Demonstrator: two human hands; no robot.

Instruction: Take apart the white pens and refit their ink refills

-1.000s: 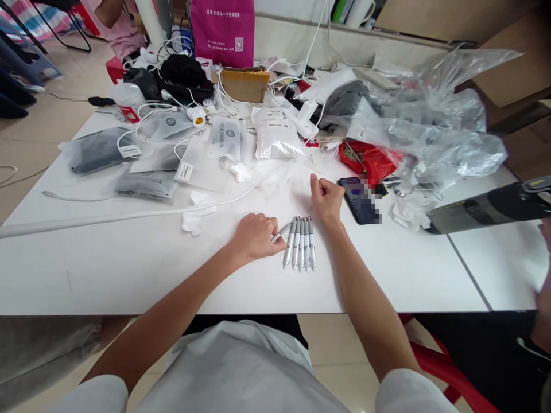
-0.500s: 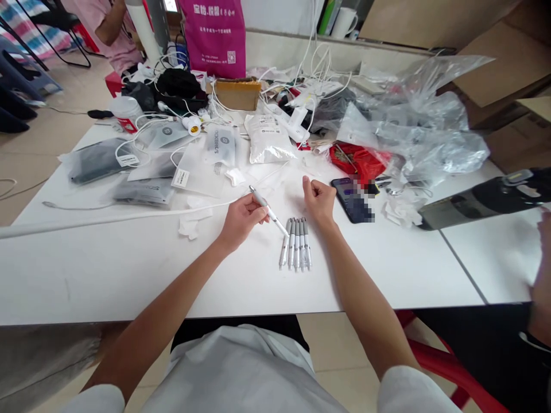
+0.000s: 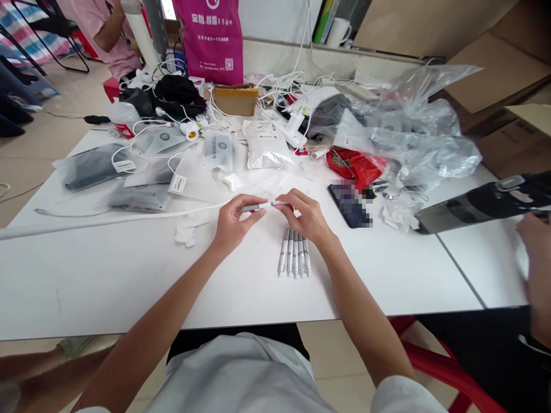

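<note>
A white and grey pen point(image 3: 263, 206) lies level between my two hands, above the white table point(image 3: 241, 281). My left hand point(image 3: 236, 222) grips its grey end between thumb and fingers. The white end is pinched in the fingertips of my right hand point(image 3: 303, 215). Just below my right hand, several matching pens point(image 3: 294, 255) lie side by side on the table, their upper ends partly hidden by its fingers. A dark phone point(image 3: 349, 205) rests to the right of that hand.
Packed pouches point(image 3: 140, 194), white cables and a white packet point(image 3: 266, 143) crowd the table's back. A red bag point(image 3: 355, 166) and clear plastic point(image 3: 413, 137) lie back right. A black and grey device point(image 3: 473, 202) and another person's hand point(image 3: 536, 246) are at the right.
The pen has turned from slanting to nearly level. My right hand has moved left from beside the phone and taken hold of the pen's white end.
</note>
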